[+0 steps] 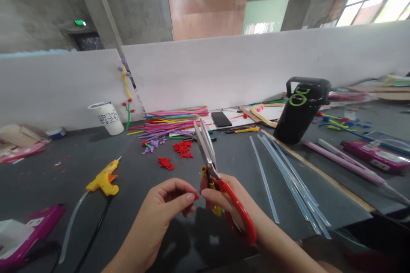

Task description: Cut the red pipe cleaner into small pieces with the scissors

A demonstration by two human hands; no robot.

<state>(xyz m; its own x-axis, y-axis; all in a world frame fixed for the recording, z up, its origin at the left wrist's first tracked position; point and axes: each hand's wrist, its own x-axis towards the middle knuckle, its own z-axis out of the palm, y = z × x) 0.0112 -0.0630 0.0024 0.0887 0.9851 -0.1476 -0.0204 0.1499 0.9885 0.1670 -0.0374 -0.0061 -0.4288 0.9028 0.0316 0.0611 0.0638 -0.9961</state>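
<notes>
My left hand (166,207) pinches a small red piece (196,196) between thumb and fingertips, just in front of me. My right hand (224,196) grips red-and-yellow-handled scissors (211,166), blades pointing up and away, slightly parted. The fingertips of both hands almost meet at the red piece. Beyond the scissors lie little piles of cut red bits (182,149) (165,163) and some purple bits (150,145) on the dark table (80,162).
A bundle of coloured pipe cleaners (176,121) lies at the back, with a paper cup (107,118), a phone (221,118) and a black bottle (299,108). A yellow glue gun (104,179) lies left; clear glue sticks (288,175) lie right. White partitions stand behind.
</notes>
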